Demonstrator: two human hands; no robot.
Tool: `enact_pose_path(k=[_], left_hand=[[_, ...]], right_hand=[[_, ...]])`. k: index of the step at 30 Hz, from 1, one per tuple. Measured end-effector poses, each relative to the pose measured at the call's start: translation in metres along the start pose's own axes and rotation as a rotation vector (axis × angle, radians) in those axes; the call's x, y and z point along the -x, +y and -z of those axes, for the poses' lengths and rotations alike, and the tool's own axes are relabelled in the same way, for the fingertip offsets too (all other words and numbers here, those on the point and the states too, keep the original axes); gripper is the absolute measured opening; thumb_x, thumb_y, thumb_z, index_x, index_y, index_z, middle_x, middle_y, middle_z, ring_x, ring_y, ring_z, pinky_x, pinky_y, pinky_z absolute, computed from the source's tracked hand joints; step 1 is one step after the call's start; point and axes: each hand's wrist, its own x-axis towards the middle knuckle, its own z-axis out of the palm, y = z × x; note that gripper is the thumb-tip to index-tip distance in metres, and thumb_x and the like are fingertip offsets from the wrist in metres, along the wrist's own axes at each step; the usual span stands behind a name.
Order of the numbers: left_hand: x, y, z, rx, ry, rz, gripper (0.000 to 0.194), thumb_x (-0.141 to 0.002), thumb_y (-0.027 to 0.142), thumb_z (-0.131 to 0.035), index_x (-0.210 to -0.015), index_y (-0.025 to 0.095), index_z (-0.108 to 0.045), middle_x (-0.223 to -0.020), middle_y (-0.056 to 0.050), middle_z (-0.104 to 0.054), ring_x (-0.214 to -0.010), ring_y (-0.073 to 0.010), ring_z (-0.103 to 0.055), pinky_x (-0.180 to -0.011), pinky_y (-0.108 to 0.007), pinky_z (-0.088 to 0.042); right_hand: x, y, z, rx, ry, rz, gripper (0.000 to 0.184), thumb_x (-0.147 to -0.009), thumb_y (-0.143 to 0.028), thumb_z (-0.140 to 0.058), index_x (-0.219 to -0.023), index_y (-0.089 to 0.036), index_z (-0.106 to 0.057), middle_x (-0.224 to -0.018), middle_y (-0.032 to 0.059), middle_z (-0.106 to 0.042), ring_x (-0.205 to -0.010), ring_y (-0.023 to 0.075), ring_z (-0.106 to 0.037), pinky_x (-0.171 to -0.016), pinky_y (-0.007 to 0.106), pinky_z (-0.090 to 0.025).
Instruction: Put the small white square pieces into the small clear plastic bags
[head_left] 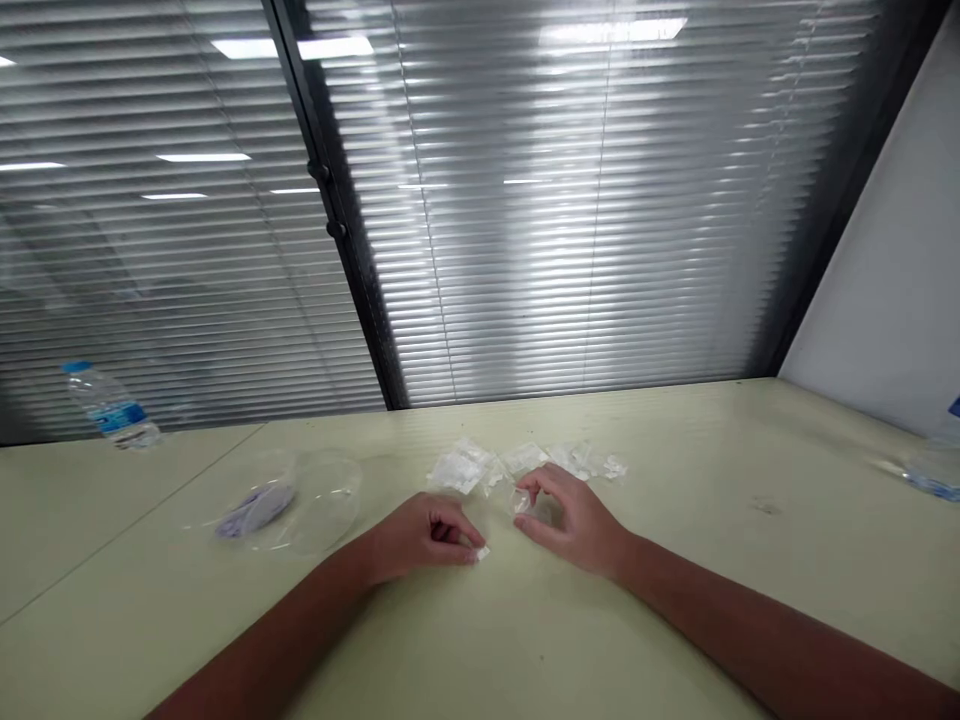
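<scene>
My left hand [431,540] is closed in a pinch just above the table, with a small white piece [482,553] between thumb and fingertips. Opposite it, my right hand [574,515] curls thumb and forefinger round a small clear plastic piece [520,500], whose exact kind I cannot make out. Behind the hands lies a loose row of crumpled clear plastic packets with white in them: one pile [463,467] beyond my left hand, more packets [574,458] beyond my right hand.
Left on the pale table [675,620] lie clear round plastic containers or lids [328,495] with a purple-grey bundle [257,510]. A water bottle [120,412] stands tilted in view at far left. Another bottle [936,465] is cut off at right. Blinds [555,220] rise behind.
</scene>
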Motion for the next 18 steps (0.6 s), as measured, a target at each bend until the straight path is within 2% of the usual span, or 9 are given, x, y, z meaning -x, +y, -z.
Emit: enact_pose_path(k=[11,13,18], left_hand=[[-0.003,-0.005,-0.007,-0.065,0.07,-0.021,0.026,-0.087,0.046,-0.077,-0.1,0.025,-0.086,-0.082,-0.003,-0.071,-0.073,-0.0139,-0.059,-0.065,-0.023,-0.041],[-0.003,-0.003,-0.009,-0.058,0.088,-0.002,0.027,-0.088,0.047,-0.075,-0.098,0.023,-0.085,-0.079,-0.002,-0.069,-0.072,-0.0136,-0.058,-0.065,-0.023,-0.04],[-0.004,0.002,-0.012,0.013,0.133,0.076,0.037,-0.088,0.054,-0.072,-0.092,0.018,-0.078,-0.068,0.003,-0.054,-0.064,-0.0113,-0.046,-0.058,-0.022,-0.033]], right_hand=[[0.0,0.0,0.0,0.014,-0.012,0.006,0.026,-0.09,-0.034,-0.075,-0.112,-0.025,-0.065,-0.097,0.003,-0.069,-0.091,0.0206,-0.064,-0.086,0.036,-0.051],[0.0,0.0,0.0,0.02,-0.016,0.004,0.026,-0.09,-0.034,-0.075,-0.112,-0.025,-0.065,-0.096,0.003,-0.069,-0.091,0.0204,-0.064,-0.085,0.036,-0.051],[0.0,0.002,0.0,0.02,-0.04,-0.011,0.027,-0.09,-0.037,-0.075,-0.113,-0.026,-0.066,-0.097,0.0031,-0.069,-0.09,0.0204,-0.064,-0.085,0.036,-0.051]])
